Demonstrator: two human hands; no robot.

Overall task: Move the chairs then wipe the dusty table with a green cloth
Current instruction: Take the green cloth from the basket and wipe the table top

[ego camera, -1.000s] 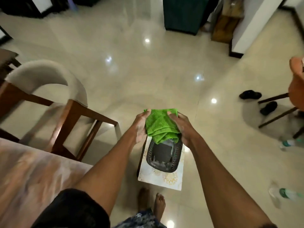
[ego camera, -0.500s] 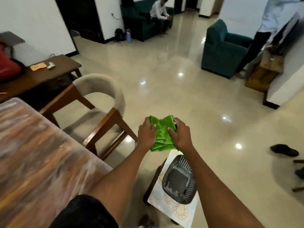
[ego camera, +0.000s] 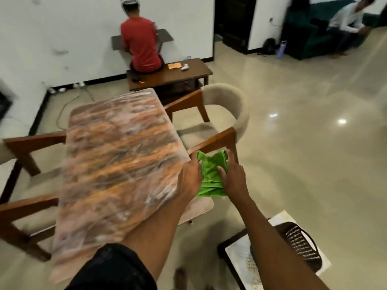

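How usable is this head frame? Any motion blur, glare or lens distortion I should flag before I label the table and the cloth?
Head view: the dusty table is smeared by motion blur, its grain streaked; the green cloth, held between left hand and right hand, is sharper; ceiling lights glare as bright spots on the glossy floor; wide-angle distortion bends the walls and the table's edges.

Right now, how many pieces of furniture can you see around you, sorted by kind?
Dusty table: 1
Chairs with curved pale backs, one right of the table, one left: 2
Low wooden bench by the wall: 1
Small patterned stool holding a dark basket: 1
Dark green sofa: 1
Total: 6
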